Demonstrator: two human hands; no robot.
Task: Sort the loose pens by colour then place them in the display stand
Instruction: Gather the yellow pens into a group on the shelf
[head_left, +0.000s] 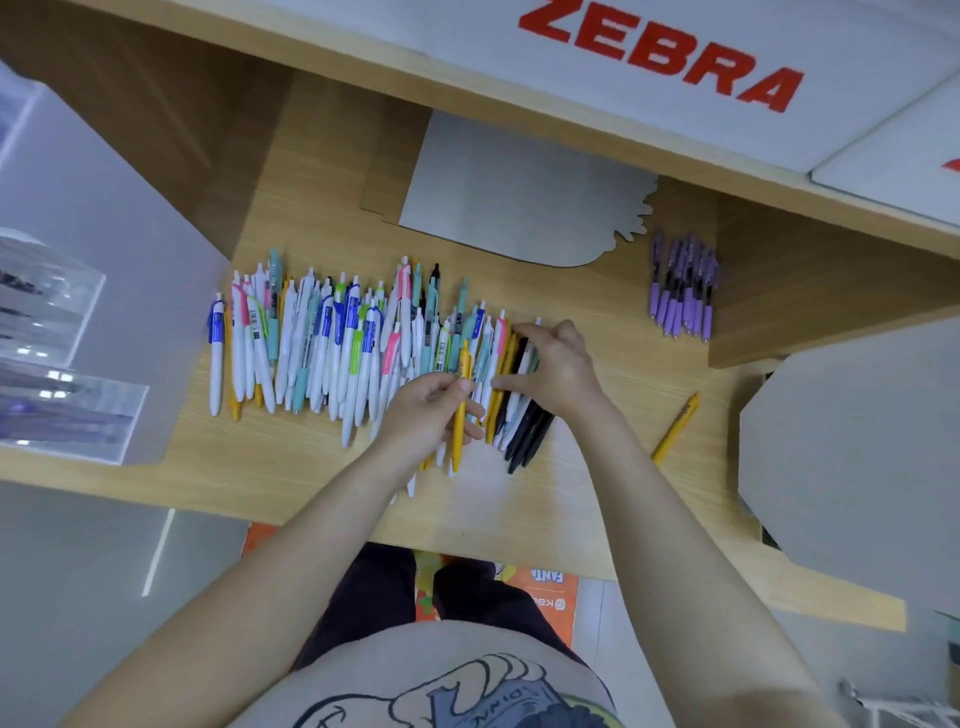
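Purple pens (684, 291) lie grouped; a yellow pen (675, 427) sits alone; the mixed pile (332, 343) shows white, blue, pink, teal, black

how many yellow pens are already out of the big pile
2. One yellow pen is held upright in the left hand over the pile; another lies alone on the table, right of the right hand. More yellow ones remain in the pile.

i have one view only, from the head camera, looking steeply down and forward at the wooden shelf (322, 218). it sits close above both forearms, and the left hand (423, 410) pinching a yellow pen (460, 410) falls near centre.
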